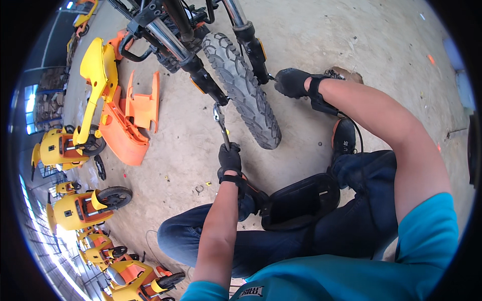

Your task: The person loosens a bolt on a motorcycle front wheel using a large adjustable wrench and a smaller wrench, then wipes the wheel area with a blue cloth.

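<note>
I crouch on a concrete floor before a front wheel with a knobby black tyre (246, 90) held in a fork (196, 65). My left hand (229, 158), in a black glove, grips a metal wrench (221, 125) whose head sits at the axle on the wheel's left side. My right hand (293, 83), also gloved in black, presses against the axle end on the right fork leg (253, 47); a small tool may be in it, but I cannot tell. A black seat pad (301, 200) rests on my lap.
Loose orange body panels (133, 118) and a yellow panel (98, 75) lie on the floor to the left. Several yellow and orange small vehicles (75, 205) stand along the left edge. A small ring and bits of hardware (199, 189) lie by my knee.
</note>
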A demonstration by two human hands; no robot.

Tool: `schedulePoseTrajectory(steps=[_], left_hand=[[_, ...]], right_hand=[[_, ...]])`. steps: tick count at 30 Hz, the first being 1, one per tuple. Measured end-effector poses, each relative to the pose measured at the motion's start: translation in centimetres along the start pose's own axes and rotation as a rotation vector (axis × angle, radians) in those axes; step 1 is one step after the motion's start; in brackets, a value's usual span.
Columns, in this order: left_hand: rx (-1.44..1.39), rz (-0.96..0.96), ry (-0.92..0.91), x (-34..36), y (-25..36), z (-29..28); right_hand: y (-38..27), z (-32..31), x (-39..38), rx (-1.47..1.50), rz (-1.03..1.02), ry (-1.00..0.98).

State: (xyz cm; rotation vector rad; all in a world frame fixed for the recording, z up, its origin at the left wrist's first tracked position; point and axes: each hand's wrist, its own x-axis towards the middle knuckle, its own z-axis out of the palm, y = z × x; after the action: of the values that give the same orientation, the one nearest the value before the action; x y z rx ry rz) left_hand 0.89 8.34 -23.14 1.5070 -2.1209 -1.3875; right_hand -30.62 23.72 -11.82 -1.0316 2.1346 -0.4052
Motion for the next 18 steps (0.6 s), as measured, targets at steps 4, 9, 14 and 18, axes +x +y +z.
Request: schedulePoseTrajectory(steps=[4, 9, 14, 18], left_hand=[[0.015, 0.038, 0.028, -2.2, 1.0, 3.9], [0.061, 0.024, 0.097, -3.6, 2.8, 7.2], [0.304, 0.12, 0.179, 3.2, -4.0, 0.9], [0.716, 0.34, 0.165, 5.4, 0.5, -5.9]], right_hand=[[1.7, 1.0, 0.3, -0.149, -0.199, 0.059], [0.2, 0.3, -0.5, -0.229, -0.167, 0.014], [-0.1, -0.3, -0.4, -0.096, -0.032, -0.045], [0.3, -0.5, -0.7, -0.055, 0.018, -0.083]])
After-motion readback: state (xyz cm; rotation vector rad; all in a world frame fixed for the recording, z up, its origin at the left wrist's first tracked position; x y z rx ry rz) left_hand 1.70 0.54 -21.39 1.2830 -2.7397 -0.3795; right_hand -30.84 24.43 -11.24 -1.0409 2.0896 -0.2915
